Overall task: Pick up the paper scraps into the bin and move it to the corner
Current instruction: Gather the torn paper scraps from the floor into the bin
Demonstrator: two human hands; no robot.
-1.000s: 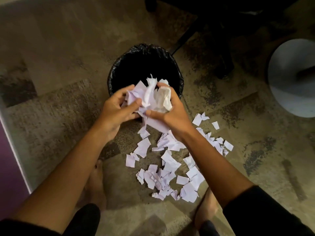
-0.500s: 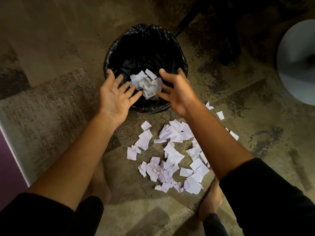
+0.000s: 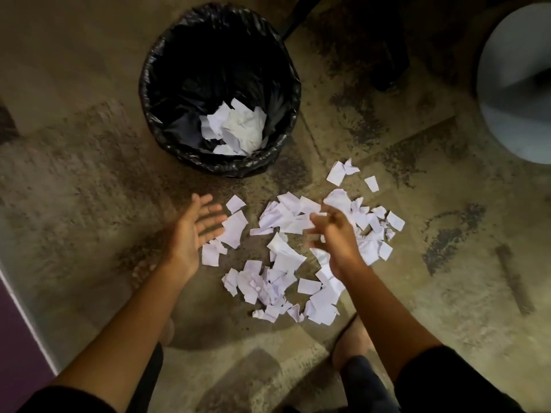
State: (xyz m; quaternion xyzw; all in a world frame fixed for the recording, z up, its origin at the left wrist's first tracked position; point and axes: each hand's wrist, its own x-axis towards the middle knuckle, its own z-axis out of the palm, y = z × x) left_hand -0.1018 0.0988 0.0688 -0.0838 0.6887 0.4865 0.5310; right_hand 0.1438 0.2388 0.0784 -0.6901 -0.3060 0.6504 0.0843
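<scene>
A round bin [image 3: 155, 84] lined with a black bag stands on the carpet, with a clump of white paper scraps [image 3: 238, 129] lying inside it. Many more white scraps [image 3: 286, 263] are scattered on the floor just in front of the bin. My left hand [image 3: 193, 231] hovers palm-up with straight fingers at the left edge of the pile and holds nothing. My right hand [image 3: 334, 234] is over the right part of the pile, blurred, its fingers loosely bent with nothing clearly held.
A patterned brown carpet [image 3: 74, 174] covers the floor. A white round base [image 3: 518, 114] sits at the far right, and dark chair legs [image 3: 387, 55] stand behind the bin. A purple surface with a pale edge [image 3: 18, 308] runs along the left. My bare feet are beneath my arms.
Both hands let a handful of scraps fall into the bin, then drew back toward me and dropped low over the pile on the floor.
</scene>
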